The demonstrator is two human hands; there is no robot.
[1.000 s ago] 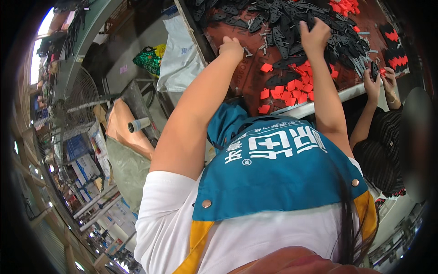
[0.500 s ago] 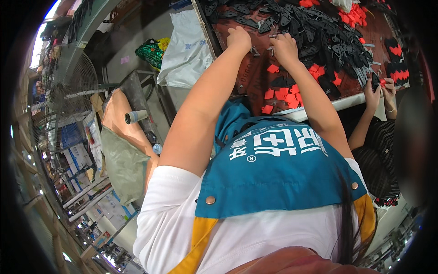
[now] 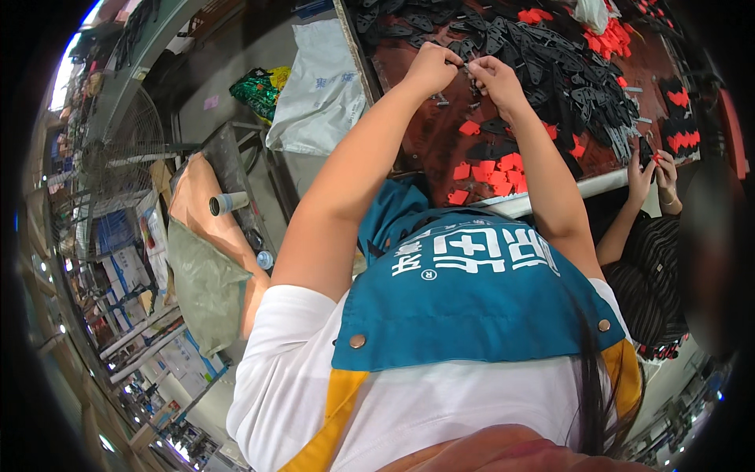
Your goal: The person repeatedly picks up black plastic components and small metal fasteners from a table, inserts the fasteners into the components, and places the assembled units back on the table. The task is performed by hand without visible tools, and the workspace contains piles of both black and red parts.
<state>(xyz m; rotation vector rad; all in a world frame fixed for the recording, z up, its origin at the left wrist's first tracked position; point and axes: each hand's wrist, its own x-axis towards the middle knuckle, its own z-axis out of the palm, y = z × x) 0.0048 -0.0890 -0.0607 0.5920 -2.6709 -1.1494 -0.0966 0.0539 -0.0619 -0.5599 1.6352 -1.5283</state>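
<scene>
My left hand (image 3: 434,69) and my right hand (image 3: 497,82) are close together over the dark red tabletop (image 3: 429,134), fingertips nearly meeting. Both are pinched closed around something small, too tiny to make out. Just below them lie a few small grey screw-like pieces (image 3: 442,100). Beyond and to the right spreads a large heap of flat black plastic parts (image 3: 543,67) with holes in them. Nearer my body, by my right forearm, are scattered red plastic pieces (image 3: 503,169) and a few black parts (image 3: 491,149).
At right, a co-worker's hands (image 3: 653,169) hold a small black and red part. Beside them lie rows of joined black and red parts (image 3: 683,141). More red pieces (image 3: 609,39) are piled at the far right. Left of the table are a white sack (image 3: 318,94) and a fan (image 3: 118,157).
My left hand has moved right, toward my right hand, so their fingertips now almost meet. My right hand has turned slightly, fingers pinched. The whole view has shifted a little.
</scene>
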